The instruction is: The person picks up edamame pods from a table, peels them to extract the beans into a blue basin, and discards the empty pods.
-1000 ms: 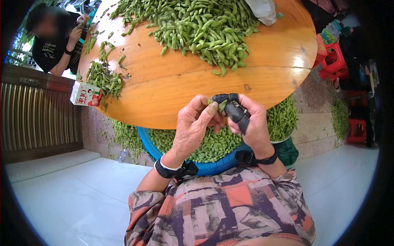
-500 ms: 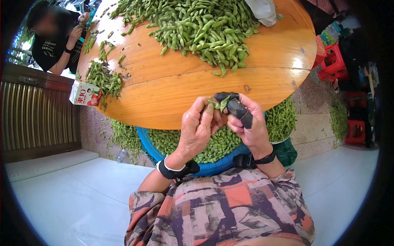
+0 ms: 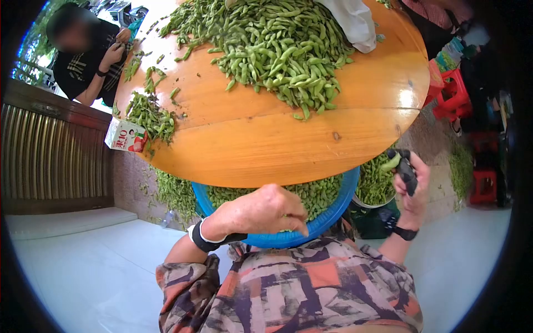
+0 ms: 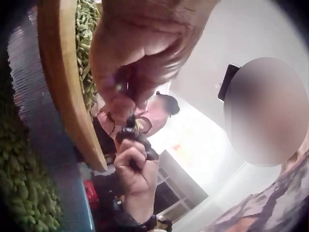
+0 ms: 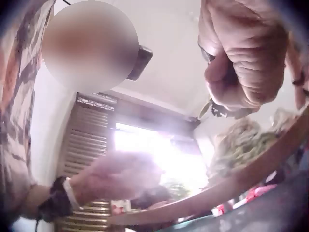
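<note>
My left hand [image 3: 291,222] hangs over the blue basin [image 3: 333,219] of shelled green beans, just below the table edge, with its fingers bunched and pointing down. The left wrist view shows the same hand [image 4: 128,89] with its fingers drawn together; whether they hold anything is hidden. My right hand [image 3: 401,162], with black guards on thumb and forefinger, is out to the right and pinches a green pod [image 3: 391,162] above a second container of pods [image 3: 373,186]. In the right wrist view this hand [image 5: 227,104] is curled, with a bit of pod at its fingertips.
A round wooden table [image 3: 266,144] carries a large pile of green pods [image 3: 277,44], a smaller heap [image 3: 147,114] and a white bag [image 3: 350,19]. A carton [image 3: 126,136] sits at its left edge. Another person [image 3: 89,55] works opposite. Red stools [image 3: 452,89] stand at the right.
The hands were together over the table edge, working one pod. Now they are apart: the left has dropped over the blue basin, and the right has swung out right with the pod.
</note>
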Action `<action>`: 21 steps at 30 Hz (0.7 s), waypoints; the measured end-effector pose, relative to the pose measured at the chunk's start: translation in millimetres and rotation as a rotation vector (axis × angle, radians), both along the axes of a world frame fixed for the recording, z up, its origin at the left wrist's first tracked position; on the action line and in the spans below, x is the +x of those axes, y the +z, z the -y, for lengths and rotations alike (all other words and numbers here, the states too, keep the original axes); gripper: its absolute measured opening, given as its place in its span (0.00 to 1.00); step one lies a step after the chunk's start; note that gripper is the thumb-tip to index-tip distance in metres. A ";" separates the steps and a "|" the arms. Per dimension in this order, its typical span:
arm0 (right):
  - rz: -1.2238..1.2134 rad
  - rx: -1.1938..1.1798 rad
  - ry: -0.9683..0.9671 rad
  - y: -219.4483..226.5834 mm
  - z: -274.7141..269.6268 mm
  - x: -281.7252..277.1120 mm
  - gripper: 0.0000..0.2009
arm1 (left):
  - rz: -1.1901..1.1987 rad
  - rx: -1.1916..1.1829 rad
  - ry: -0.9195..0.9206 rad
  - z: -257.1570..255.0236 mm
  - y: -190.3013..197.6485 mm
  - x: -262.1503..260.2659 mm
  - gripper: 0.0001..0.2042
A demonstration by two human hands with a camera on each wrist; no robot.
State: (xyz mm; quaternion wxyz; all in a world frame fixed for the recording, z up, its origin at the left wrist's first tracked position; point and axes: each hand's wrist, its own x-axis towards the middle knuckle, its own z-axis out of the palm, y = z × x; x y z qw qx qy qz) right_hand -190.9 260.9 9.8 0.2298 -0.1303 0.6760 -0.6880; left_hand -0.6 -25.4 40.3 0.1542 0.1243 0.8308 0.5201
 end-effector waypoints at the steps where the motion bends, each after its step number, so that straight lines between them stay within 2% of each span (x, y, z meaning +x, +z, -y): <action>1: -0.014 0.141 -0.012 -1.9 -21.8 -9.4 0.16 | -0.003 -0.004 0.000 2.8 -1.6 -1.7 0.04; 2: -0.016 0.138 -0.013 -8.1 -37.3 -16.2 0.16 | -0.218 -0.088 -0.034 5.9 -5.7 -4.4 0.04; 3: -0.312 0.413 -0.008 -16.3 -49.9 -21.9 0.17 | -0.432 -0.170 -0.068 7.9 -7.9 -6.7 0.05; 4: -0.610 0.688 -0.003 -21.3 -58.9 -25.3 0.19 | -0.377 -0.123 0.066 8.6 -7.0 -8.3 0.07; 5: -0.611 0.687 -0.003 -22.2 -65.4 -27.2 0.19 | -0.420 -0.147 0.181 13.4 -5.9 -14.9 0.08; 6: -0.626 0.868 -0.052 -22.8 -70.6 -28.6 0.22 | -0.464 -0.171 0.296 21.6 -4.1 -25.4 0.09; 7: -0.638 1.048 -0.101 -22.9 -73.0 -29.3 0.25 | -0.467 -0.228 0.501 32.3 -1.9 -37.5 0.09; 8: -0.640 1.044 -0.099 -19.5 -69.7 -28.1 0.25 | -0.466 -0.285 0.708 44.4 1.2 -50.0 0.11; 10: -0.650 1.109 -0.145 -9.9 -55.8 -24.4 0.25 | -0.501 -0.398 0.899 66.9 6.0 -73.0 0.11; 11: -0.650 1.105 -0.148 -11.3 -52.1 -24.4 0.25 | -0.505 -0.401 0.897 73.9 4.1 -80.9 0.11; 14: -0.688 1.001 -0.169 -14.3 -40.5 -24.0 0.24 | -0.668 -0.604 0.737 91.1 -20.1 -95.6 0.10; 16: -0.609 0.729 -0.179 -10.0 -27.1 -18.1 0.21 | -0.684 -0.610 0.748 94.3 -28.1 -94.9 0.09; 17: -0.605 0.730 -0.179 -1.8 -21.5 -13.4 0.21 | -0.698 -0.613 0.756 95.7 -31.2 -94.4 0.08; 18: -0.501 0.664 -0.067 11.3 -17.1 -8.4 0.19 | -0.693 -0.610 0.750 93.5 -27.6 -91.2 0.08; 19: -0.395 0.596 0.040 18.3 -14.4 -3.8 0.17 | -0.479 -0.479 0.836 88.2 -19.0 -83.2 0.07; 20: -0.165 0.394 0.059 12.7 -13.7 0.9 0.15 | -0.262 -0.346 0.910 83.0 -12.6 -74.7 0.07; 21: -0.161 0.362 0.160 16.3 -3.6 7.0 0.14 | -0.257 -0.342 0.902 79.9 -10.3 -66.7 0.07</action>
